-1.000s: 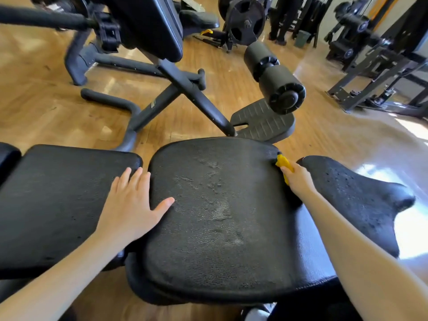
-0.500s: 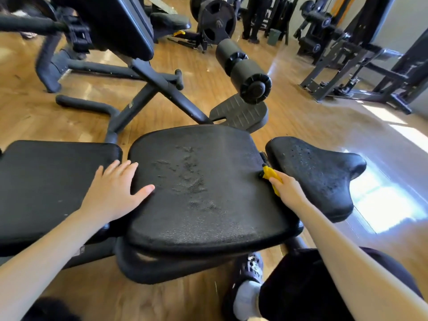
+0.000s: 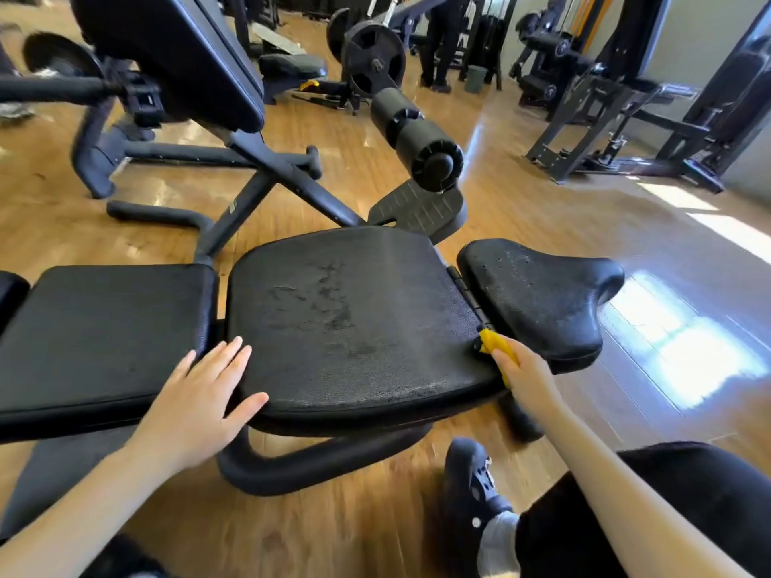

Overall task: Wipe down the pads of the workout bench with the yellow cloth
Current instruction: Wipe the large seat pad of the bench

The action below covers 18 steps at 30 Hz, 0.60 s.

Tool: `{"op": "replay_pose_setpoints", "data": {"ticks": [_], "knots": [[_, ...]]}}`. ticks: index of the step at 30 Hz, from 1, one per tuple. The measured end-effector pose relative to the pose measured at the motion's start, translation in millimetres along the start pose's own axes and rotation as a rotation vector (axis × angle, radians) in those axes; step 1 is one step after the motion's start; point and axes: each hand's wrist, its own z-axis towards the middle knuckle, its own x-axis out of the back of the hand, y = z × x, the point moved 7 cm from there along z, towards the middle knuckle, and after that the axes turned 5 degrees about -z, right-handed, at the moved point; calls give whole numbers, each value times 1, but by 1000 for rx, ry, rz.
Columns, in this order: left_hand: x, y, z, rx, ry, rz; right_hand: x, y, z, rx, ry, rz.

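Note:
The black workout bench fills the middle of the head view with three pads: a flat left pad (image 3: 104, 327), a worn middle pad (image 3: 346, 319) and a saddle-shaped right pad (image 3: 538, 294). My right hand (image 3: 530, 377) grips the yellow cloth (image 3: 494, 344) and holds it in the gap between the middle and right pads, at their near corner. Most of the cloth is hidden inside the hand. My left hand (image 3: 200, 406) rests flat with straight fingers on the near left corner of the middle pad, over the gap to the left pad.
Behind the bench stand another angled bench (image 3: 175, 56), a foam roller (image 3: 417, 135) over a footplate (image 3: 421, 208) and a weight plate (image 3: 375, 56). Machine frames (image 3: 617, 114) stand at the right. My shoe (image 3: 471, 481) and knee are on the wooden floor below the bench.
My right hand has drawn the yellow cloth along the gap from the far edge of the middle pad toward its near corner. The view has pulled back. My left hand stays pressed on the pad.

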Motion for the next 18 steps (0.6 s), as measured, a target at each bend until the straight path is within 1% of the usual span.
{"op": "replay_pose_setpoints", "data": {"ticks": [5, 8, 11, 14, 16, 17, 18], "knots": [[-1, 1, -2, 16, 10, 4, -4, 6, -25, 128, 106, -1], [-2, 1, -4, 6, -5, 13, -3, 2, -33, 74, 152, 95], [-2, 3, -7, -13, -34, 32, 1, -8, -38, 82, 185, 115], [0, 4, -9, 7, -37, 21, 1, -12, -38, 37, 207, 207], [1, 6, -10, 17, -39, 33, -3, -9, -40, -12, 256, 294], [1, 7, -9, 19, -43, 37, -7, -7, -43, -29, 286, 307], [1, 8, -9, 20, -45, 41, -12, -5, -46, -28, 322, 264]]}}
